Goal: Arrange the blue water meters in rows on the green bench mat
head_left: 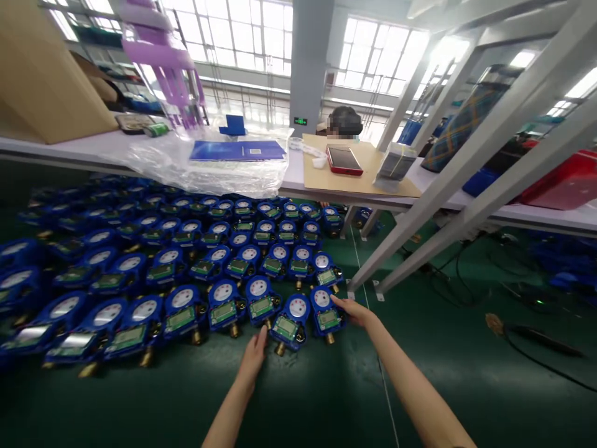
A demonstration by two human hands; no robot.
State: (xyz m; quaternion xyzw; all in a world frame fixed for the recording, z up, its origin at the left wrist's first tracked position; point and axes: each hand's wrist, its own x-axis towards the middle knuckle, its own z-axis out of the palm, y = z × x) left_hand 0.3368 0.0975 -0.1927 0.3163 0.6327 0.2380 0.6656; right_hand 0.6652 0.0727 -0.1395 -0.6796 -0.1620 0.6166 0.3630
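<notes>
Both forearms [410,381] are stretched forward over a green floor [317,404], where blue meters [181,305] with white dials, green boards and brass ends are laid out in rows, dials up. At the near right corner of the rows, the end meter [326,318] is touched on its right edge by the right hand [357,311]; the fingers are partly hidden, so whether they are closed around it cannot be told. Just to its left, between the hands, a second meter [284,327] is set slightly nearer. The left hand [255,351] is held low beside the brass end of a third meter [261,306], its fingers close together; whether contact is made cannot be told. Beyond the rows, a bench [293,177] is partly covered by clear plastic [158,162], on which a blue folder [237,150] is laid. Farther right, a red device [344,160] and a wrapped stack [395,163] are placed on a brown board [314,179]. On the floor, a white line [386,386] is crossed by the right forearm.
</notes>
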